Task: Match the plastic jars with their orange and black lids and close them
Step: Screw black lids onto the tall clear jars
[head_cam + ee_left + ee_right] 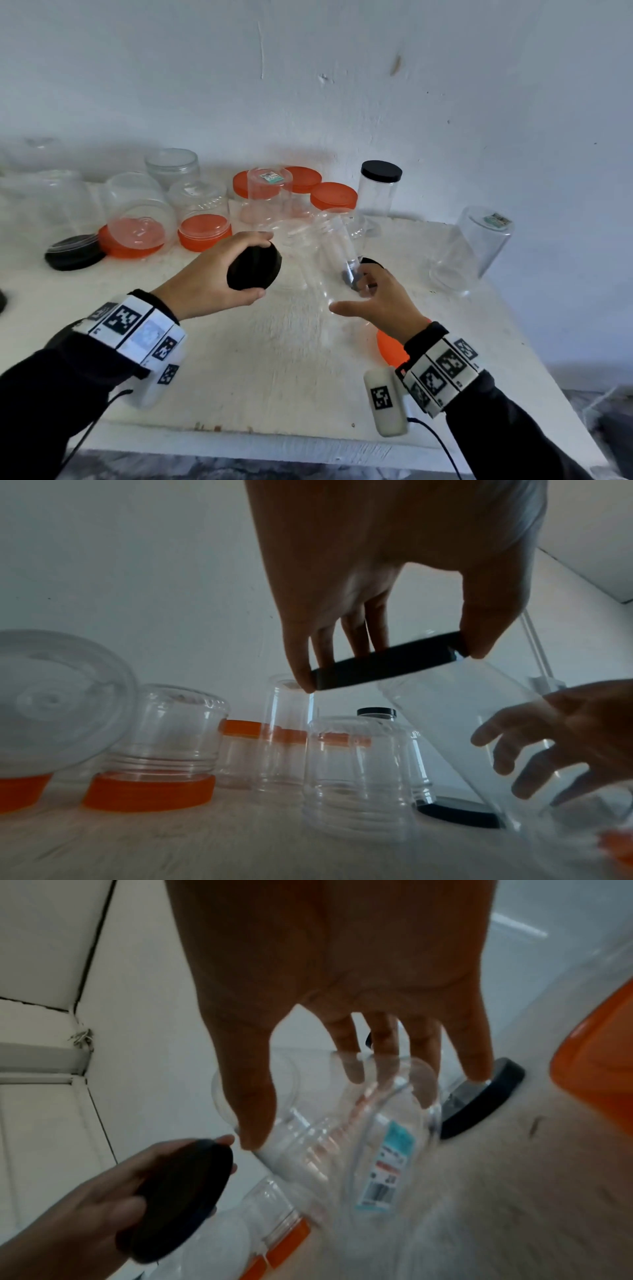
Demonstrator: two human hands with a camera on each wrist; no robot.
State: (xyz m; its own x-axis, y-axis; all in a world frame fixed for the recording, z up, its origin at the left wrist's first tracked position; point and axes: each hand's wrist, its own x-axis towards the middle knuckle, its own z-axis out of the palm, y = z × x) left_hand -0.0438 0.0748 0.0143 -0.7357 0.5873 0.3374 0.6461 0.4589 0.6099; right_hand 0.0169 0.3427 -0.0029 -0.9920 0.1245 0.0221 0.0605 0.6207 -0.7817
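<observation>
My left hand (pixel 262 265) grips a round black lid (pixel 254 269) by its rim, held on edge above the white table (pixel 239 359). In the left wrist view the black lid (pixel 387 661) sits between thumb and fingers. My right hand (pixel 349 294) holds a tall clear jar (pixel 337 260) tilted, its mouth turned toward the lid. The right wrist view shows thumb and fingers wrapped round the jar (pixel 342 1137), with a barcode label on its base. A gap remains between lid and jar. A second black lid (pixel 371 261) lies on the table behind my right hand.
An orange lid (pixel 392 346) lies under my right wrist. Behind stand inverted jars on orange lids (pixel 203 219), loose orange lids (pixel 334 195) and a tall jar with a black lid (pixel 380 192). An upturned clear jar (pixel 472 250) stands at the right near the table's edge.
</observation>
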